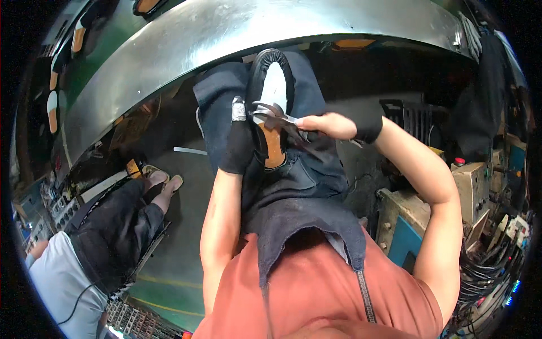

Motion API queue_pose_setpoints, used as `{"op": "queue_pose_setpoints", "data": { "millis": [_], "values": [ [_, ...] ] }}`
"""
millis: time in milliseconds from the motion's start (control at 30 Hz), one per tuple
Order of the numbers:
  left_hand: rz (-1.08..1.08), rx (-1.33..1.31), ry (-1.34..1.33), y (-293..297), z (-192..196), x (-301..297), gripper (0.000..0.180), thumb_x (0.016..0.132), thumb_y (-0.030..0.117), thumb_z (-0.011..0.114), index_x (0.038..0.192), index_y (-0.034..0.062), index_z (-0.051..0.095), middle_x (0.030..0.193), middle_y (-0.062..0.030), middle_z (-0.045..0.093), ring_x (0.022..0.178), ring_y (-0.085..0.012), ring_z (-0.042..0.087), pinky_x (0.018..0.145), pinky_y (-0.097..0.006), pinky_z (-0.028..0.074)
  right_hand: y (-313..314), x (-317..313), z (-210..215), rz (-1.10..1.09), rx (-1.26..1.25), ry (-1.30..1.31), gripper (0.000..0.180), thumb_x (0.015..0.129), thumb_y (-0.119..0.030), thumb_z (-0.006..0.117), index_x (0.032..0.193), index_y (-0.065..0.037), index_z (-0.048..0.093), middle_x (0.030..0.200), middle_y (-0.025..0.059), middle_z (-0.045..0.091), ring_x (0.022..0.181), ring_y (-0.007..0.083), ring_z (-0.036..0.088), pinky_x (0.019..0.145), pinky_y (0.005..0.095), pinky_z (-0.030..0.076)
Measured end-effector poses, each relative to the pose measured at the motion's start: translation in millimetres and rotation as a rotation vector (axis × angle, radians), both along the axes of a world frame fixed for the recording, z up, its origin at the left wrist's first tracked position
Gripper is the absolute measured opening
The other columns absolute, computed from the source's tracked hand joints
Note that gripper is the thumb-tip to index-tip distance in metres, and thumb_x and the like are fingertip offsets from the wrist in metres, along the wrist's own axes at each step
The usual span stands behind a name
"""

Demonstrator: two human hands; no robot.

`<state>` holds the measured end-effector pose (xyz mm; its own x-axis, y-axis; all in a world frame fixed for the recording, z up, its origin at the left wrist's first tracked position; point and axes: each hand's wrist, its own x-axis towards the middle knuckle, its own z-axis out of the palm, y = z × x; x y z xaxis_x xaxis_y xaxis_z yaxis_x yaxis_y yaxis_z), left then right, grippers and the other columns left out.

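A black shoe upper (258,73) lies sole side up across my thighs, its gathered toe edge pointing away from me. Its exposed bottom has a white front insole part (275,85) and a tan heel part (274,150). My left hand (240,141), in a black glove with whitish tape round one digit, grips the shoe along its left side; most of its fingers are hidden. From the right, my right hand (327,125), with a black wrist band, is closed round metal pincers (276,116). Their parted jaws lie over the middle of the shoe bottom.
A curved metal worktop (226,34) runs across the far side. More shoes (52,107) stand beyond it at far left. Another person (73,265) sits at lower left. At right are a machine box with a red button (460,163) and bundled cables (480,277).
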<state>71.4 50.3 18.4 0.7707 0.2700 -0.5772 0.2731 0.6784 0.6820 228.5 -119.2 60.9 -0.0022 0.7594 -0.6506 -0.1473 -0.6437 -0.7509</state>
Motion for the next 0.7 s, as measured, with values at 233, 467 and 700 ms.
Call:
{"op": "queue_pose_setpoints", "data": {
  "millis": [233, 467, 700],
  "values": [
    [0.015, 0.733, -0.017, -27, -61, -7, 0.043, 0.101, 0.035, 0.038, 0.110, -0.0022, 0.058, 0.088, -0.0115, 0.065, 0.081, -0.0216, 0.064, 0.071, -0.032, 0.050, -17, 4, 20, 0.364, 0.645, -1.464, 0.029, 0.085, -0.034, 0.061, 0.081, -0.005, 0.061, 0.070, 0.0137, 0.056, 0.063, 0.0328, 0.059, 0.061, 0.0432, 0.050],
    [-0.045, 0.864, -0.107, -15, -37, 2, 0.055, 0.089, 0.020, 0.062, 0.135, 0.0008, 0.040, 0.125, -0.0156, 0.054, 0.114, -0.0273, 0.054, 0.095, -0.036, 0.044, 15, -50, 95, 0.319, 0.716, -0.765, 0.026, 0.083, -0.029, 0.063, 0.091, -0.005, 0.059, 0.084, 0.0149, 0.060, 0.071, 0.0313, 0.061, 0.059, 0.0368, 0.050],
    [-0.351, 1.118, -0.159, -5, -42, -14, 0.099, 0.062, 0.034, 0.086, 0.140, 0.0017, 0.033, 0.135, -0.0209, 0.042, 0.126, -0.0344, 0.042, 0.104, -0.040, 0.035, 0, -22, 17, 0.638, 0.569, -1.190, 0.043, 0.089, -0.046, 0.054, 0.075, -0.006, 0.063, 0.079, 0.0174, 0.063, 0.066, 0.0309, 0.064, 0.061, 0.0410, 0.053]
  ]
}}
